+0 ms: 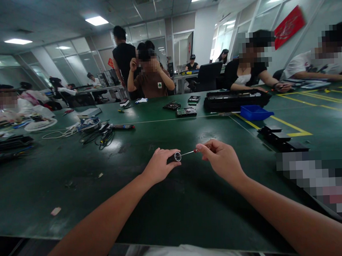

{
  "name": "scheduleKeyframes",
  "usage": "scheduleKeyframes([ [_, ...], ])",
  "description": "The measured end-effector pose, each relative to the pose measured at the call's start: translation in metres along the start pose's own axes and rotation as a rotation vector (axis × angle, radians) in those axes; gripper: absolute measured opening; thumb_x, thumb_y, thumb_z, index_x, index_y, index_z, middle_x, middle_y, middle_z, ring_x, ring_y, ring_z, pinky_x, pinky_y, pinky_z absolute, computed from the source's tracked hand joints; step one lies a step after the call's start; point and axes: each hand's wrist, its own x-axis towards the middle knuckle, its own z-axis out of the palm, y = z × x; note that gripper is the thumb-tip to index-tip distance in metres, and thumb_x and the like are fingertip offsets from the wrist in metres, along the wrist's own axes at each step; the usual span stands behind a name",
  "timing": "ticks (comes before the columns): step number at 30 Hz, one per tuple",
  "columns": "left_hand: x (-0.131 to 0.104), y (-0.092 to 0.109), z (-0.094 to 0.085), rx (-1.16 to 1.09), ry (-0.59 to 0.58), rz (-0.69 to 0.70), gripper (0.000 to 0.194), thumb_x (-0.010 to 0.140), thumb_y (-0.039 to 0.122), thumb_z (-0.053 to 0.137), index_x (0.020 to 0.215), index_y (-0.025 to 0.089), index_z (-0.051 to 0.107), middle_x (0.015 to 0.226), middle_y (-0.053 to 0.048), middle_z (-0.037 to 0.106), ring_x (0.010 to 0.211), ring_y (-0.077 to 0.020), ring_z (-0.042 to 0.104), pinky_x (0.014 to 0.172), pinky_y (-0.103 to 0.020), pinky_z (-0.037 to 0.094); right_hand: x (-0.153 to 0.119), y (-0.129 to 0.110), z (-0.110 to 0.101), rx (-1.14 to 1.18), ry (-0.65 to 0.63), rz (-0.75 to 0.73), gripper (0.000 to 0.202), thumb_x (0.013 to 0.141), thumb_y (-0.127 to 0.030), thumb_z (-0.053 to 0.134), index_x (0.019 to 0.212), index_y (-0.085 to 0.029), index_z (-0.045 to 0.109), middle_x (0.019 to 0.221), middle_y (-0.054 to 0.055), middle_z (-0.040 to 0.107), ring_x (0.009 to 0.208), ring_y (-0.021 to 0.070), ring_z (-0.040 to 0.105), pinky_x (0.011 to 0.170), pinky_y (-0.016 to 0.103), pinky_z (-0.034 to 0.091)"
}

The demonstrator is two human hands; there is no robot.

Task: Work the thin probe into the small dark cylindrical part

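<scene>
My left hand [160, 164] is wrapped round a dark cylinder [172, 158] whose silvery round end faces right, above the green table [152, 227]. In my right hand [221, 158] is a thin screwdriver [188, 153] with a red part near the fingertips. Its shaft points left and its tip meets the cylinder's round end; whether it sits inside a screw there is too small to tell. My right fingers are pinched together and cover most of the handle.
Tangled cables [103, 133] lie at the left, near a white coil [40, 124]. Circuit boards [186, 112], a long black housing [236, 100], a blue tray [254, 112] and black brackets [283, 138] stand beyond and right. Several people sit around.
</scene>
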Motion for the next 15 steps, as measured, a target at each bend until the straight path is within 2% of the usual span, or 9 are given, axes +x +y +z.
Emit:
scheduleKeyframes([
  [6,0.0008,-0.0025,-0.0006,0.035,-0.011,0.014,0.036,0.089,0.035,0.068,0.124,0.028,0.062,0.116,-0.003,0.068,0.107,-0.0236,0.059,0.108,-0.050,0.033,-0.0004,-0.0006,0.0024,0.051,-0.090,-0.149,0.020,0.091,-0.037,0.055,0.097,-0.021,0.066,0.082,0.003,0.069,0.073,0.0187,0.064,0.066,0.032,0.047],
  [11,0.0014,-0.0030,0.0000,0.047,-0.020,0.016,0.036,0.089,0.035,0.069,0.124,0.029,0.062,0.115,-0.002,0.069,0.109,-0.0233,0.059,0.108,-0.049,0.032,0.0004,0.0015,0.0040,-0.025,-0.110,-0.081,0.038,0.099,-0.046,0.039,0.099,-0.020,0.066,0.062,0.000,0.060,0.057,0.0178,0.058,0.057,0.032,0.042],
  [15,0.0014,-0.0037,0.0005,0.042,-0.019,0.013,0.036,0.089,0.035,0.068,0.124,0.029,0.062,0.116,-0.001,0.068,0.109,-0.0233,0.059,0.107,-0.048,0.032,0.0003,0.0045,0.0041,-0.035,-0.112,-0.138,0.037,0.098,-0.039,0.040,0.123,-0.018,0.059,0.081,0.004,0.066,0.070,0.0202,0.062,0.063,0.034,0.046],
])
